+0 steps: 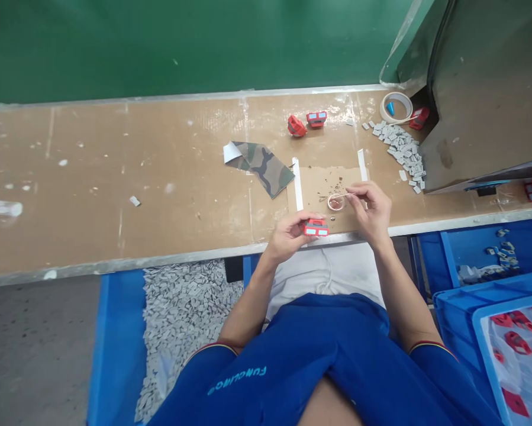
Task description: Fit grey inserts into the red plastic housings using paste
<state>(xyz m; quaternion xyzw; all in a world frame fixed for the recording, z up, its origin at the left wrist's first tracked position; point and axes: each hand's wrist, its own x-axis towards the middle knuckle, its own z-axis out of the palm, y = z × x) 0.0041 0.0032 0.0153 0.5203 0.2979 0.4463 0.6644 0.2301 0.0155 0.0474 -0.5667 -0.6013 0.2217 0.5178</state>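
The left hand (287, 236) curls its fingers around a red block (315, 228) with white patches, just above the front edge of the desk (115, 177). The right hand (370, 210) pinches a thin stick (344, 194) between thumb and fingers, its tip reaching over a small cup (335, 203) with something reddish inside. The cup sits on a cardboard sheet (323, 189) scattered with crumbs and edged by two white tape strips (297, 183). Left of the sheet lies a piece of camouflage fabric (261, 168). Farther along the desk are two more red blocks (316, 118), a tape roll (396, 107) around a blue cone (390, 109), and a heap of grey tiles (399, 151). Below the desk, a blue bin (119, 349) holds more grey tiles (181, 313), and a blue tray (483, 349) holds red pieces (518, 342).
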